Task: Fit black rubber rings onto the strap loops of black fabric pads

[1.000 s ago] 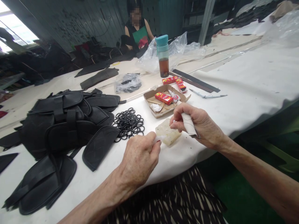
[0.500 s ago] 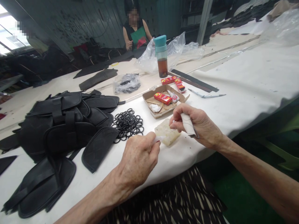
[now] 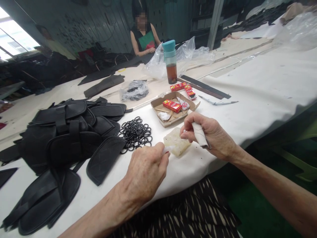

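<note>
My left hand [image 3: 148,167] is closed, with a small white translucent piece [image 3: 166,150], narrow like a nozzle, poking out between thumb and forefinger. The rest of it is hidden in the fist. My right hand [image 3: 210,135] curls round a tool with a pale wrapped grip [image 3: 199,134] and a thin metal edge. Its thumb and forefinger pinch a tiny white bit [image 3: 184,131] whose kind I cannot make out. Beneath and between the hands lies a yellowish translucent block [image 3: 178,143] on the white-covered table. Black rings [image 3: 136,132] lie heaped beyond my left hand.
Black leather pieces with straps [image 3: 71,138] are piled on the left. Behind the hands stands a cardboard tray [image 3: 164,124] with a red box [image 3: 172,105] and a white tube. Farther back are a bottle [image 3: 170,62], metal dividers [image 3: 218,102], dark strips [image 3: 208,87] and a seated person [image 3: 146,36].
Both my hands stay almost in place, still holding the same things. The person across the table has lowered an arm, and another person shows at the far left.
</note>
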`<state>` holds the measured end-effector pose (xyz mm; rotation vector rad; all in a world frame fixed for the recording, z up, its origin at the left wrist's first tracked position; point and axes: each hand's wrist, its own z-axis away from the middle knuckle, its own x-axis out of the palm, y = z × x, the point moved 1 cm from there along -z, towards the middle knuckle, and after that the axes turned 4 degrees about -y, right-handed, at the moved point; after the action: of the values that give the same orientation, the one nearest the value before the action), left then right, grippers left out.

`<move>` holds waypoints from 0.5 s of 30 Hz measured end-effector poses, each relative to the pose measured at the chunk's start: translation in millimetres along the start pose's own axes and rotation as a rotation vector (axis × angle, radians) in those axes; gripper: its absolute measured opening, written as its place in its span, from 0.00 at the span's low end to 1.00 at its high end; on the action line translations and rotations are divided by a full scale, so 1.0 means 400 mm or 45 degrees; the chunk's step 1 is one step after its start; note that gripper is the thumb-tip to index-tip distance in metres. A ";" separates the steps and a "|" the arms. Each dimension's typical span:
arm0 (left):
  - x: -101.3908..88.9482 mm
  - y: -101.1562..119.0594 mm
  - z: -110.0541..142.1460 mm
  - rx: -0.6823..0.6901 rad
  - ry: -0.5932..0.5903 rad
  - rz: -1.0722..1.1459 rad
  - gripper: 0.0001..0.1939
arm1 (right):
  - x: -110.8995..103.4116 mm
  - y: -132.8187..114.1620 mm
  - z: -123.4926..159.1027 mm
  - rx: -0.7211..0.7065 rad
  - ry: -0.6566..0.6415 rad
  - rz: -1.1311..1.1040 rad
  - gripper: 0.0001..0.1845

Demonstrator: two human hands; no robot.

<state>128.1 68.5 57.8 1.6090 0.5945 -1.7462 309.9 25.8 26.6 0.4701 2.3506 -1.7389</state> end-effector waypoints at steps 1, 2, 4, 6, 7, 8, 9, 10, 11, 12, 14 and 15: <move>-0.002 0.002 0.003 -0.009 -0.024 -0.030 0.13 | 0.000 0.001 0.000 -0.001 0.004 0.003 0.07; -0.003 0.004 0.005 -0.016 -0.047 -0.055 0.12 | 0.000 0.001 0.001 0.003 0.007 0.011 0.07; -0.004 0.008 0.008 -0.027 -0.088 -0.079 0.12 | -0.002 0.001 0.002 0.019 0.016 0.040 0.08; -0.002 0.010 0.009 -0.035 -0.116 -0.073 0.10 | -0.003 0.001 0.003 0.029 0.025 0.063 0.08; 0.000 0.011 0.010 -0.038 -0.123 -0.064 0.10 | -0.003 0.001 0.004 0.029 0.027 0.070 0.07; 0.002 0.011 0.010 -0.041 -0.123 -0.058 0.10 | -0.004 0.001 0.006 0.026 0.029 0.074 0.07; 0.004 0.010 0.011 -0.044 -0.119 -0.056 0.10 | -0.004 0.001 0.007 0.023 0.032 0.078 0.07; 0.007 0.010 0.011 -0.045 -0.109 -0.059 0.10 | -0.005 0.002 0.008 0.024 0.033 0.083 0.07; 0.010 0.008 0.012 -0.045 -0.097 -0.065 0.10 | -0.005 0.003 0.010 0.027 0.036 0.086 0.08; 0.012 0.007 0.013 -0.044 -0.086 -0.070 0.10 | -0.005 0.003 0.011 0.032 0.037 0.085 0.08; 0.016 0.003 0.014 -0.038 -0.068 -0.062 0.10 | -0.004 0.004 0.014 0.039 0.042 0.079 0.07; 0.018 0.001 0.014 -0.032 -0.061 -0.043 0.10 | -0.004 0.004 0.015 0.039 0.044 0.077 0.07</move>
<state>124.7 62.9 51.7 1.5433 0.6217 -1.7899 311.9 20.3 23.9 0.5746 2.3103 -1.7563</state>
